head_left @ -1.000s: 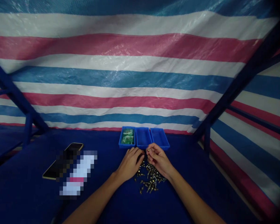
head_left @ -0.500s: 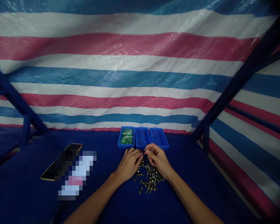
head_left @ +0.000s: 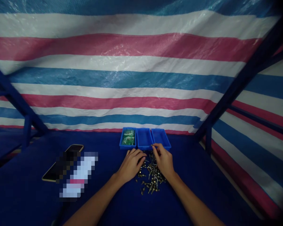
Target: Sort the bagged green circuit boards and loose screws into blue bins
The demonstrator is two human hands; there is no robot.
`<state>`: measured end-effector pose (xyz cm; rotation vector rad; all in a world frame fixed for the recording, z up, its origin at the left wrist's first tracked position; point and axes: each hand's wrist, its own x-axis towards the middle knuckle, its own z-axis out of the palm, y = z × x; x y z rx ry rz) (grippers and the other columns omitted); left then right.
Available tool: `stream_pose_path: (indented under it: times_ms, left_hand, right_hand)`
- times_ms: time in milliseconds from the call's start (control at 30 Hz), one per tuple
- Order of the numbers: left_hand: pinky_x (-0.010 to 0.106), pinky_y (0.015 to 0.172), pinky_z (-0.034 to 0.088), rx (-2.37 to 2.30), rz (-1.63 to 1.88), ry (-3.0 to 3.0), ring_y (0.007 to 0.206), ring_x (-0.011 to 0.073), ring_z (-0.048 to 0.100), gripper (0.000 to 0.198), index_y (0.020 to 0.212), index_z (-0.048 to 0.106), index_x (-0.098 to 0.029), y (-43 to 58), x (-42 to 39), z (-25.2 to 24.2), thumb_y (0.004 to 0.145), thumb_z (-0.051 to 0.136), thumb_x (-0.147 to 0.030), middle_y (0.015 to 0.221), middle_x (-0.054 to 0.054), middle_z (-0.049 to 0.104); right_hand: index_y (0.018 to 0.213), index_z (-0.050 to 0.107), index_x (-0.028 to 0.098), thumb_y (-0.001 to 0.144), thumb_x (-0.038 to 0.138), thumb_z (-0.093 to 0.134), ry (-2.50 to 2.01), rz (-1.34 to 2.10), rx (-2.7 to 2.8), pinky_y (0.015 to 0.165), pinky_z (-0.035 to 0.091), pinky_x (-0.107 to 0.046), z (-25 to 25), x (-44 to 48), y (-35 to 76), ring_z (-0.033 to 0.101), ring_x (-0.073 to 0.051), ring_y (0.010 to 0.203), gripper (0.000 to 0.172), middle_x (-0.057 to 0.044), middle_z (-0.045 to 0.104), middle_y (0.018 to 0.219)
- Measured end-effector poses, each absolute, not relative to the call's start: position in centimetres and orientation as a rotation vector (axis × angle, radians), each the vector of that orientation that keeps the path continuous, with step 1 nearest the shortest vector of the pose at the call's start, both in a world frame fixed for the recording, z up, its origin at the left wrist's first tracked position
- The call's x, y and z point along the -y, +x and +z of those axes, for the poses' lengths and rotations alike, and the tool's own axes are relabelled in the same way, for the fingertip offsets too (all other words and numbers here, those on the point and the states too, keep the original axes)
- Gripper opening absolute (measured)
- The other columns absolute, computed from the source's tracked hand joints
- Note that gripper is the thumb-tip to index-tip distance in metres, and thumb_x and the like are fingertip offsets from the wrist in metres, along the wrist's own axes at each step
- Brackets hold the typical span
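A heap of small brass and silver metal parts lies on the dark blue table. My left hand rests palm down at the heap's left edge, fingers curled loosely over a few parts. My right hand sits at the heap's far right, its fingertips pinched together and reaching toward the front rim of the right blue tray; what the pinch holds is too small to make out. Three small blue trays stand side by side behind the heap: the left tray holds green circuit boards, and the middle tray looks bare.
A dark phone lies on the table to the left, beside a blurred white and pink object. A striped pink, white and blue tarp forms the back wall. Blue metal frame bars slant down on the right and left sides.
My right hand has lifted from beside my left hand and moved forward toward the right tray. My left hand has stayed at the heap's left edge.
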<state>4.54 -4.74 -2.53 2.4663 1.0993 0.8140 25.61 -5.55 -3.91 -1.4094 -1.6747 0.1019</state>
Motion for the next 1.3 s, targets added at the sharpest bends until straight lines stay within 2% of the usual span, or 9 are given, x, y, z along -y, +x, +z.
stream_pose_path:
  times_ms: [200, 367, 667, 1000, 1300]
  left_hand:
    - [0.041, 0.094, 0.042, -1.099, 0.829, 2.453, 0.108, 0.0229, 0.061, 0.026, 0.120, 0.070, -0.029, 4.6, 4.8, -2.5, 0.111, 0.045, -0.030, 0.115, 0.002, 0.072]
    - [0.040, 0.094, 0.042, -1.094, 0.831, 2.457, 0.107, 0.0225, 0.061, 0.025, 0.119, 0.071, -0.029, 4.7, 4.8, -2.4, 0.111, 0.047, -0.030, 0.114, 0.002, 0.072]
    - [0.041, 0.093, 0.043, -1.095, 0.812, 2.464, 0.106, 0.0233, 0.061, 0.027, 0.117, 0.071, -0.029, 4.8, 4.7, -2.4, 0.111, 0.045, -0.031, 0.114, 0.003, 0.072]
    - [0.041, 0.094, 0.042, -1.095, 0.804, 2.445, 0.107, 0.0229, 0.061, 0.026, 0.117, 0.071, -0.030, 4.8, 4.6, -2.4, 0.111, 0.045, -0.031, 0.114, 0.002, 0.071]
    - [0.040, 0.093, 0.041, -1.099, 0.786, 2.446, 0.108, 0.0226, 0.061, 0.024, 0.117, 0.070, -0.029, 4.7, 4.7, -2.3, 0.111, 0.047, -0.029, 0.115, 0.001, 0.071]
  right_hand:
    - [0.117, 0.067, 0.020, 0.112, 0.040, 0.041, -1.491, -0.068, 1.662, 0.069, 0.050, -0.028, -4.0, 4.9, 25.8, 0.076, -0.021, 0.079, 0.033, -0.009, 0.080, 0.100]
    - [0.111, 0.067, 0.021, 0.112, 0.037, 0.040, -1.576, -0.085, 1.738, 0.060, 0.042, -0.026, -4.2, 4.3, 25.6, 0.076, -0.021, 0.075, 0.032, -0.007, 0.080, 0.093]
    - [0.114, 0.067, 0.021, 0.111, 0.038, 0.041, -1.679, -0.093, 1.792, 0.050, 0.030, -0.026, -4.0, 4.6, 25.8, 0.071, -0.019, 0.057, 0.032, -0.005, 0.078, 0.078]
    - [0.120, 0.067, 0.022, 0.111, 0.036, 0.042, -1.612, -0.043, 1.809, 0.055, 0.037, -0.025, -4.2, 4.8, 25.8, 0.076, -0.022, 0.068, 0.030, -0.006, 0.081, 0.088]
    - [0.122, 0.068, 0.024, 0.112, 0.036, 0.042, -1.618, -0.055, 1.850, 0.056, 0.037, -0.026, -4.3, 4.8, 25.8, 0.077, -0.023, 0.073, 0.030, -0.006, 0.082, 0.095]
